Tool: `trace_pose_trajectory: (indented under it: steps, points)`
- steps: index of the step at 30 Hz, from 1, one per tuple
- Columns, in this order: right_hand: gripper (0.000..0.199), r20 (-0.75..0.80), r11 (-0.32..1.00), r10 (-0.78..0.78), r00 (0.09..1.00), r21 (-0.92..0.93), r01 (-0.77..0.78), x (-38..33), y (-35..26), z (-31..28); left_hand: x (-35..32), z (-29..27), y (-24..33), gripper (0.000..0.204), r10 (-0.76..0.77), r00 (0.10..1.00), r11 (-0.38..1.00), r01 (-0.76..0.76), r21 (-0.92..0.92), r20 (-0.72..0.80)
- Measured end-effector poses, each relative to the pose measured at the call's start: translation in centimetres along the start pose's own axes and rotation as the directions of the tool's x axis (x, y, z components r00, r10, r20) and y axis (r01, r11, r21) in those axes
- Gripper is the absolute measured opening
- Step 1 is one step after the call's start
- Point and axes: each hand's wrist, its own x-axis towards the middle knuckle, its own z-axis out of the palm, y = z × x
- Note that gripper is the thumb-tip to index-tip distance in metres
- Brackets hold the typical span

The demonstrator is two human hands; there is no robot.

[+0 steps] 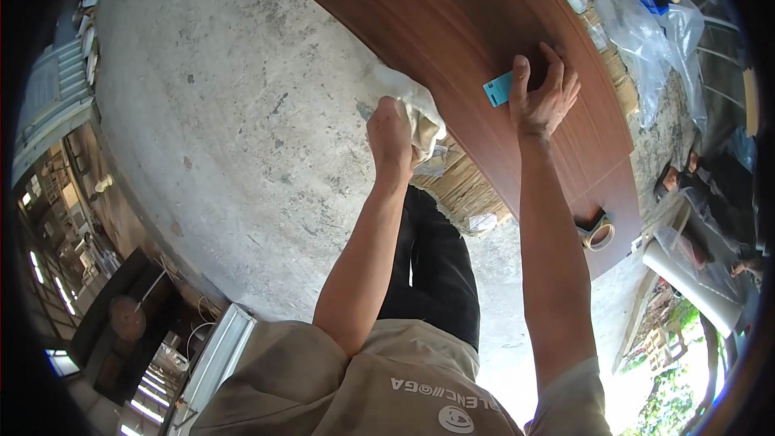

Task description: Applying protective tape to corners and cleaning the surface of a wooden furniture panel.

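A crumpled white cloth [418, 113] sits at the near long edge of a big reddish-brown wood-grain panel [452, 24], partly hanging over that edge. The left hand [391, 139] is clenched around the cloth, knuckles toward the camera, and presses it against the panel's edge. The panel runs from the top of the view down toward the lower right, and its edges bow with the lens.

Farther in on the panel's face, the right hand [545, 97] lies with fingers spread and loosely curled, palm against the wood. A small light-blue card [499, 89] is pinched under its thumb side, flat on the panel, so this hand is grasping the card against the surface rather than closing into a fist. The two hands are near each other but apart.

Toward the panel's near end corner, a roll of brown tape [596, 232] rests on the wood, well apart from both hands.

Under the panel's near edge, a stack of flattened cardboard [460, 186] shows just below the cloth. Along the far edge, clear plastic sheeting [646, 40] lies bunched beside more cardboard. A grey, stained concrete floor [226, 113] spreads to the left of the panel. The person's black trouser leg [436, 266] and beige shirt fill the lower middle.
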Motion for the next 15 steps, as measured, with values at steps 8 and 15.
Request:
trace_pose_trajectory:
  steps: [8, 15]
  points:
    - [0.06, 0.001, 0.999, -0.031, 1.0, -0.043, 0.031, 0.0, 0.2, 0.2, 0.0, 0.9, -1.2, 0.017, 0.318, 0.948, 0.926, -0.315, 0.21, 0.023]
    - [0.059, -0.019, 0.995, -0.072, 0.997, -0.071, 0.071, 0.1, -0.1, 0.3, 0.2, 2.5, -1.7, 0.011, 0.1, 0.989, 0.987, -0.112, -0.117, -0.104]
